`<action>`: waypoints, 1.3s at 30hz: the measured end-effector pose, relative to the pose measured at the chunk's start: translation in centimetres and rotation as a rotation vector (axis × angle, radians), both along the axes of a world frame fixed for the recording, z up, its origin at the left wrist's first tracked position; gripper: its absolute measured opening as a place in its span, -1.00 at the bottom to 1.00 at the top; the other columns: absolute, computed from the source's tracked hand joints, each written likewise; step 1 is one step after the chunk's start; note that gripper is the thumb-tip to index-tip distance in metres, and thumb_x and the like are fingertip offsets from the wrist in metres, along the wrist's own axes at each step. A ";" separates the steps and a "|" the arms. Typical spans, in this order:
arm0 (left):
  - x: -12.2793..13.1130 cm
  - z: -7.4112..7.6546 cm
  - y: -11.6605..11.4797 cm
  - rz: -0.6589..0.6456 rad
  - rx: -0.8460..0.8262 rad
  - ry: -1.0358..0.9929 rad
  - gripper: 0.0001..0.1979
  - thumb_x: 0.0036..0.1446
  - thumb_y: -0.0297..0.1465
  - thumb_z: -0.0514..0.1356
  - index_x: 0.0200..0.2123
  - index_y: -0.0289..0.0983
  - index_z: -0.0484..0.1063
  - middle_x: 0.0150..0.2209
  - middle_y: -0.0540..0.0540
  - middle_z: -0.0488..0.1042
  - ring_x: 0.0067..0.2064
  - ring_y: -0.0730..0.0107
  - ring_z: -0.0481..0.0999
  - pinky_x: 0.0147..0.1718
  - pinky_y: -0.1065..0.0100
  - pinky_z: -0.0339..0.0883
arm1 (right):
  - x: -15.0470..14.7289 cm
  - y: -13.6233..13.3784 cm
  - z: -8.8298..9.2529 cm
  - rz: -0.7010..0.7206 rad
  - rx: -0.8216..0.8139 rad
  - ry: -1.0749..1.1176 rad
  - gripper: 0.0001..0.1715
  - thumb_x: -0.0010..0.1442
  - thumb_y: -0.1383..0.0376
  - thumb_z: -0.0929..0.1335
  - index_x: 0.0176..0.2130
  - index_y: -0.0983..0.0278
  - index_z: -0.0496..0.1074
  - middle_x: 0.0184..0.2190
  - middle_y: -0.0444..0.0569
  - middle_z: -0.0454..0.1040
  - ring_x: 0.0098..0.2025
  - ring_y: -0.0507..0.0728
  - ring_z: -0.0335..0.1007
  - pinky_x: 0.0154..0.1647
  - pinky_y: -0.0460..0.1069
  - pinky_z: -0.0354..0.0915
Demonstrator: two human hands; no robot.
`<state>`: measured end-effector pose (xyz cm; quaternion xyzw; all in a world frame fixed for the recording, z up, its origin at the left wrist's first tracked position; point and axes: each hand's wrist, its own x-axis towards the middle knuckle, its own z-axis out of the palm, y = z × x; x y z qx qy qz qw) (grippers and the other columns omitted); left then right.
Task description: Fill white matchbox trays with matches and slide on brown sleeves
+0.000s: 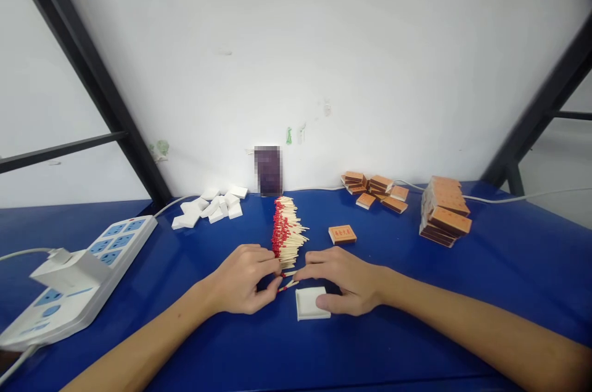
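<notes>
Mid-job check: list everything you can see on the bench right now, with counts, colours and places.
match pile: one, red heads, table centre
loose matches: a few, red-tipped, between the hands
white tray: one, under right thumb
tray heap: several, white, back left
matchbox heap: several, orange, back right
matchbox stack: several, orange, far right
single matchbox: one, orange, right of match pile
power strip: one, white and blue, left
table: blue
left hand: pinching loose matches
right hand: thumb on white tray
</notes>
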<state>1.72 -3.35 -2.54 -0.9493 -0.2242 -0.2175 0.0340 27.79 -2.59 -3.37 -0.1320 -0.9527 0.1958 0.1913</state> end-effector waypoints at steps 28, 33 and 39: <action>-0.7 0.4 0.2 0.024 0.000 -0.011 -0.81 0.24 -0.48 0.06 -0.36 -0.27 0.45 -0.54 0.01 0.43 -0.53 0.43 0.38 -0.47 0.35 0.14 | -1.5 1.2 -0.5 -0.239 -0.223 0.054 -0.80 0.28 0.23 0.35 -0.20 0.32 0.50 -0.57 -0.23 0.27 -0.55 -0.04 0.12 -0.49 -0.13 0.12; -0.6 0.6 0.3 0.054 -0.073 0.002 -0.83 0.13 -0.53 0.07 -0.32 -0.27 0.47 -0.53 0.03 0.42 -0.53 0.45 0.35 -0.48 0.39 0.14 | -1.7 1.4 -0.6 -0.215 -0.326 0.063 -0.80 0.27 0.25 0.34 -0.21 0.32 0.50 -0.59 -0.23 0.26 -0.56 -0.05 0.12 -0.52 -0.14 0.09; -0.3 0.7 0.4 0.097 -0.172 -0.008 -0.86 0.00 -0.55 0.11 -0.42 -0.28 0.46 -0.58 0.06 0.32 -0.57 0.51 0.22 -0.54 0.43 0.03 | -1.9 1.4 -0.8 -0.224 -0.275 0.062 -0.82 0.23 0.28 0.35 -0.25 0.33 0.53 -0.58 -0.20 0.32 -0.55 -0.04 0.17 -0.51 -0.14 0.11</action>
